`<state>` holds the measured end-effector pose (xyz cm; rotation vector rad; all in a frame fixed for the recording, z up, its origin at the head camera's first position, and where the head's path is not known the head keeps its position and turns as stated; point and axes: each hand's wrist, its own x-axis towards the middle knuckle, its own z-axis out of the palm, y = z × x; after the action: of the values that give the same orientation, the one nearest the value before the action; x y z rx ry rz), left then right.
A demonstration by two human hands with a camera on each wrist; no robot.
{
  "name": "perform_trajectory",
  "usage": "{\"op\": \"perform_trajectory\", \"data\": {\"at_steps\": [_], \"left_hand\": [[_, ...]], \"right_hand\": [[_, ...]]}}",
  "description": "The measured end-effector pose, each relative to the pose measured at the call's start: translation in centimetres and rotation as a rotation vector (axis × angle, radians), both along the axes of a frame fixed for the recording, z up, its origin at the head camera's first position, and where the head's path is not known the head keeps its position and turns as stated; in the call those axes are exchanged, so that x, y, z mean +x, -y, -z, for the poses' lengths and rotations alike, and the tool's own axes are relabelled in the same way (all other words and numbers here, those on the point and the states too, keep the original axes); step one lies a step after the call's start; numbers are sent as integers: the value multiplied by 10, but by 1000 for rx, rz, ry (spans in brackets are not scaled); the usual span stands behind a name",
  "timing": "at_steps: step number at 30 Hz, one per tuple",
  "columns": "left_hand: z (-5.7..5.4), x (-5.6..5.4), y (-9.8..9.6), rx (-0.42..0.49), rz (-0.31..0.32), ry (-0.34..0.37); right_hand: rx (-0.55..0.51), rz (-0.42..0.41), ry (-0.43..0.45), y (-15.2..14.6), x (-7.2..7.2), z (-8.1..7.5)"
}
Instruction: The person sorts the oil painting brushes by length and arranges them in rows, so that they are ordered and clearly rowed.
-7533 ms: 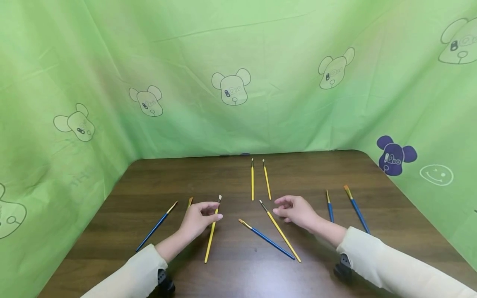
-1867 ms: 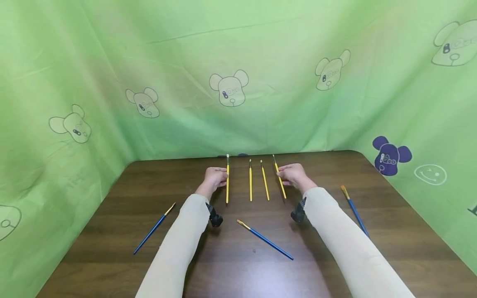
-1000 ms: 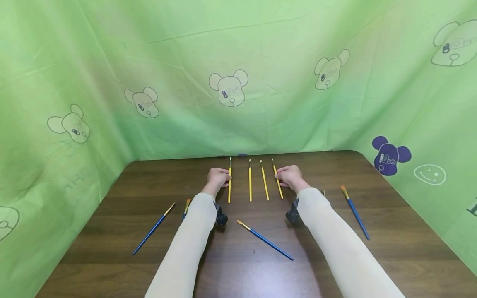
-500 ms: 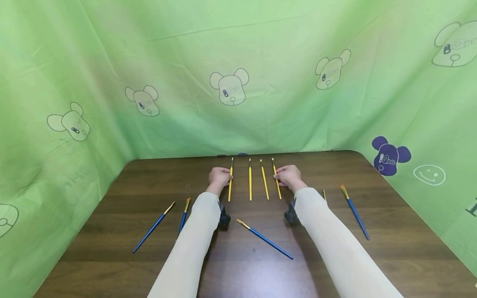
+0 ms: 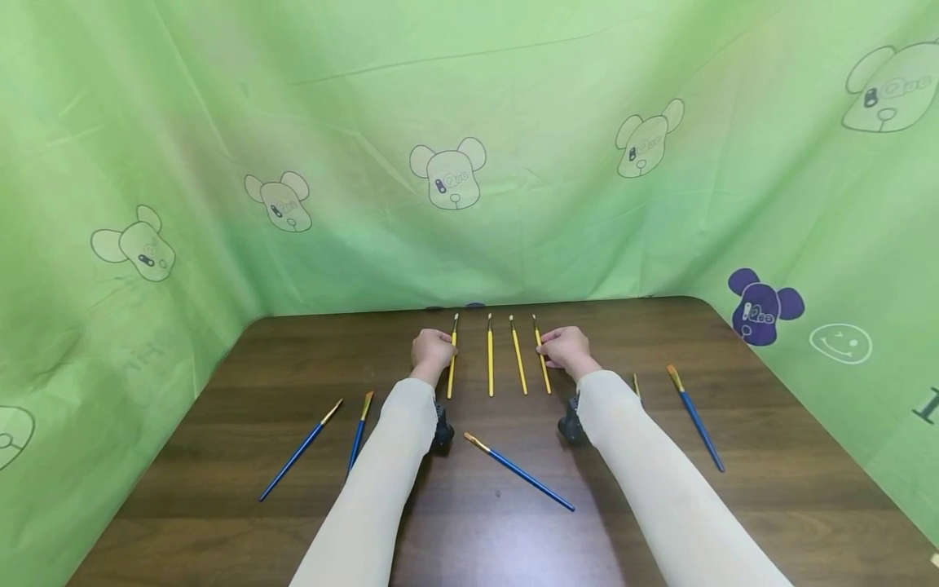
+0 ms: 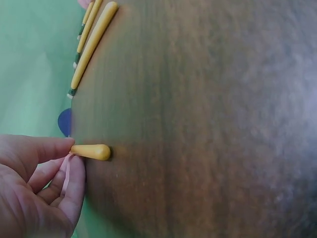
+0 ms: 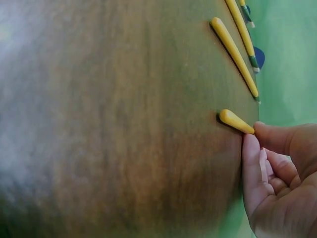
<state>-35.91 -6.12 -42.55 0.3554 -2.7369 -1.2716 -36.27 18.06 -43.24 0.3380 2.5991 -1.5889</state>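
Observation:
My left hand (image 5: 431, 349) pinches the leftmost yellow-handled paintbrush (image 5: 451, 371) between thumb and fingers near the back of the table. The left wrist view shows that brush's rounded handle end (image 6: 91, 151) sticking out past the fingertips. On the other side, my right hand (image 5: 566, 348) pinches the rightmost yellow paintbrush (image 5: 544, 377), whose handle end (image 7: 235, 121) points toward the table's front. Between the hands lie two more yellow paintbrushes, one nearly straight (image 5: 491, 367) and one slightly slanted (image 5: 518, 363). All the yellow brushes have their bristles toward the back edge.
Blue-handled paintbrushes lie scattered nearer the front: two at left (image 5: 301, 451) (image 5: 358, 436), one in the middle (image 5: 524, 474), one at right (image 5: 700, 428). Another blue brush (image 5: 636, 381) is mostly hidden by the right sleeve. A green curtain (image 5: 330, 269) surrounds the brown table (image 5: 242, 456).
Two yellow paintbrushes have gone from the table's middle to the back row, one in each hand. Over the last two seconds both hands shifted slightly inward with them. The visible blue brushes stayed put.

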Motion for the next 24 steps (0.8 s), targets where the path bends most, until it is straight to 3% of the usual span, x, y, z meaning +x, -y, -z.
{"op": "perform_trajectory", "data": {"at_steps": [24], "left_hand": [[-1,-7,1,79,46,72]], "right_hand": [[47,12,17,2,-3,2]]}}
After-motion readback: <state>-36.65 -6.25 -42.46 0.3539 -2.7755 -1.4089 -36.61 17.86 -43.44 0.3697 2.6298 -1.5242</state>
